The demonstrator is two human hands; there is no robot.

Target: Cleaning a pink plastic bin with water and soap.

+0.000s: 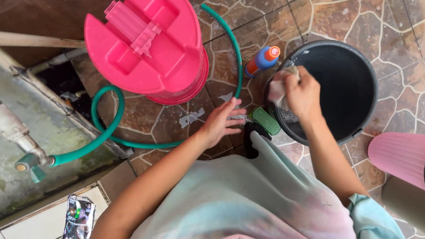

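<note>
- A pale shirt [236, 205] is filling the bottom of the view, nearest the camera, below both hands.
- Far left of the left hand, a tap [28, 163] is feeding a green hose [104, 132], and a foil sachet [78, 217] is lying on the tiled ledge below it.
- Above the left hand, a pink tub [145, 45] is standing upside down, with the hose looping round it.
- The left hand [220, 124] is resting with fingers spread on the wet stone floor [174, 121], holding nothing.
- Between the hands, a green brush [265, 120] is lying just beside the bucket; a blue bottle [262, 59] is lying above it.
- The right hand [301, 95] is closing around a soapy cloth [279, 87], pressing it on the rim of the black bucket [346, 88].
- Far right, below the right hand, a pink ribbed container [403, 155] is lying near the bucket.
</note>
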